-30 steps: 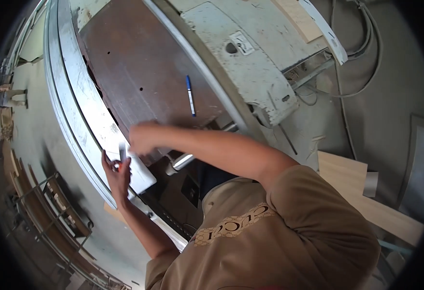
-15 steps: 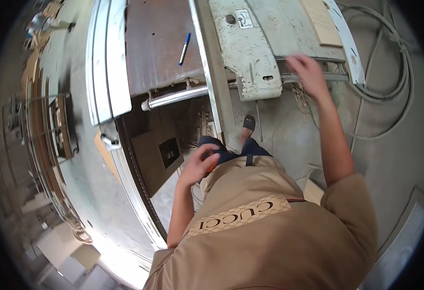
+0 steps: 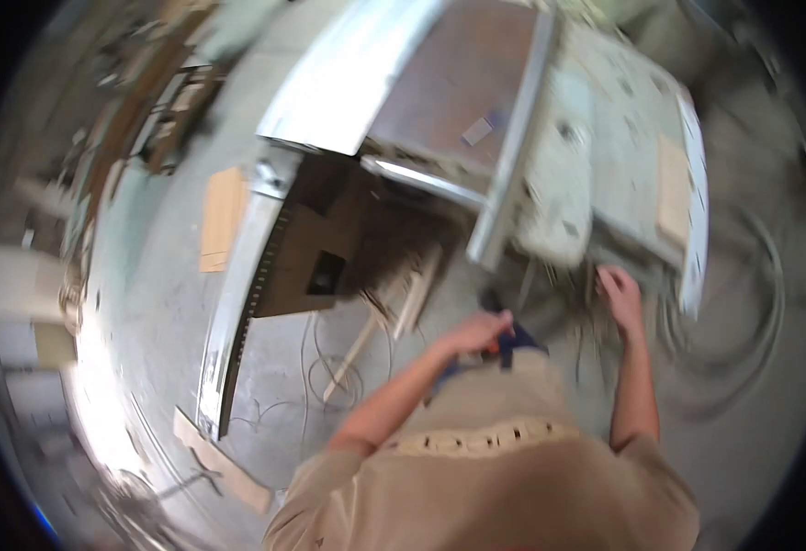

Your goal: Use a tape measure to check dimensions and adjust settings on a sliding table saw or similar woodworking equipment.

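Peeking from left hand: orange object

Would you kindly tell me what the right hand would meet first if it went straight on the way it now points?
Probably the near edge of the pale green machine table, just ahead of the right hand; blur leaves depth unclear, so it might pass beneath instead.

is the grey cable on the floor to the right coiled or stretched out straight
Coiled: the grey cable lies in curved loops on the floor, to the right of the right hand, though blurred.
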Available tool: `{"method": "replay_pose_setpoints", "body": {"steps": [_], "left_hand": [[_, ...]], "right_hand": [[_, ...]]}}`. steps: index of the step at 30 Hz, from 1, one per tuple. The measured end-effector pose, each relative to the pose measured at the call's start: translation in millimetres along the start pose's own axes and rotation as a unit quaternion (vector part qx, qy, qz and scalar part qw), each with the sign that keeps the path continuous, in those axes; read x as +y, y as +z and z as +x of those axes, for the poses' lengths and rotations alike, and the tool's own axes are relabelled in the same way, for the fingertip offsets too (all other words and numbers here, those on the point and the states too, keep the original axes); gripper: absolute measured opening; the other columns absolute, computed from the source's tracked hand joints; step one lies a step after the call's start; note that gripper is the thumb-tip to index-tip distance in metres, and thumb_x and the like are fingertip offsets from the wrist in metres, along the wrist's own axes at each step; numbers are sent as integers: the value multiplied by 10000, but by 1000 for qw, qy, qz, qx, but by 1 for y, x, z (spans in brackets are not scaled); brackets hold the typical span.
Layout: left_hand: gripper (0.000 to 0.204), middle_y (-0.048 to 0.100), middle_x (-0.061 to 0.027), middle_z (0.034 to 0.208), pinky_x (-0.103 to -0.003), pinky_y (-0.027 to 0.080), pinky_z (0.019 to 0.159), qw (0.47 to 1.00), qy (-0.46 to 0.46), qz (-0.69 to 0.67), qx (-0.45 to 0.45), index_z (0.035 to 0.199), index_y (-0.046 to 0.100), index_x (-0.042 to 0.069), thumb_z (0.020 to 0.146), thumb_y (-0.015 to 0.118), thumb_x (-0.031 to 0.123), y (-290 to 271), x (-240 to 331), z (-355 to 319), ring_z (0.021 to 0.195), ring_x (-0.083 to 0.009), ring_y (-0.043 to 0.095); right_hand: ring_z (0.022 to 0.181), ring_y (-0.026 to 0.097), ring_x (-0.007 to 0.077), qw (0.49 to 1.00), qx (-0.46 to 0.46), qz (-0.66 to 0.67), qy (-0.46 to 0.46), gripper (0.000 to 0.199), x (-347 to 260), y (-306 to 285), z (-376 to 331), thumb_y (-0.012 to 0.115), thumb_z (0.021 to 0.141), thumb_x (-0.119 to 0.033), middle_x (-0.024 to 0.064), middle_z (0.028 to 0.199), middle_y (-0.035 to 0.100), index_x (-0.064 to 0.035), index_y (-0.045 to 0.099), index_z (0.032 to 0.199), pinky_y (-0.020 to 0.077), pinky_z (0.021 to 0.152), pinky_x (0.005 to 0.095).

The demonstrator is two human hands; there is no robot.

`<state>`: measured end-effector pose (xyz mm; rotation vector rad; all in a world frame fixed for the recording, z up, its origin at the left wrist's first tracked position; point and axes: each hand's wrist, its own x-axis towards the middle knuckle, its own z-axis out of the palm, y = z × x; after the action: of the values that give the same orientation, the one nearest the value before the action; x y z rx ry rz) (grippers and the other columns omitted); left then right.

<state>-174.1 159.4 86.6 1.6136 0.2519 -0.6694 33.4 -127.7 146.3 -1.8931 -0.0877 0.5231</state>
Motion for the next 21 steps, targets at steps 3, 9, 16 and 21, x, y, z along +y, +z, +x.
{"method": "replay_pose_setpoints", "body": {"steps": [3, 9, 16, 21], "left_hand": [[733, 647, -30, 785, -315, 444, 489, 999, -36, -15, 10, 1185, 733, 137, 1006, 380, 753, 17, -8, 20, 551, -130, 533], [707, 578, -23, 663, -336, 450, 448, 997, -65, -35, -22, 868, 693, 71, 1015, 439, 715, 22, -11, 44, 507, -172, 538], [529, 612, 29, 725, -306, 450, 524, 987, -107, -122, 16, 934, 730, 120, 1016, 552, 612, 25, 5, 67, 627, -100, 539], [417, 670, -17, 717, -358, 481, 574, 982, -73, -101, 141, 942, 746, 75, 999, 586, 456, 61, -18, 76, 614, -136, 595]], "right_hand": [[781, 579, 64, 996, -17, -65, -60, 232, -36, -13, 67, 654, 1027, -241, -9, 896, 665, -38, 711, 1124, 445, 653, 232], [1039, 648, 198, 958, -57, -168, -226, 310, -106, -4, 241, 655, 1013, -230, 87, 1085, 697, 17, 684, 1198, 498, 950, 322], [1343, 507, 417, 870, 66, -385, -301, 636, -114, -18, 493, 656, 991, -446, 264, 1430, 552, 34, 563, 1398, 380, 1157, 456], [1190, 637, 380, 862, -12, -425, -278, 756, -91, -10, 551, 723, 925, -500, 270, 1300, 655, 54, 563, 1414, 492, 1021, 435]]}}
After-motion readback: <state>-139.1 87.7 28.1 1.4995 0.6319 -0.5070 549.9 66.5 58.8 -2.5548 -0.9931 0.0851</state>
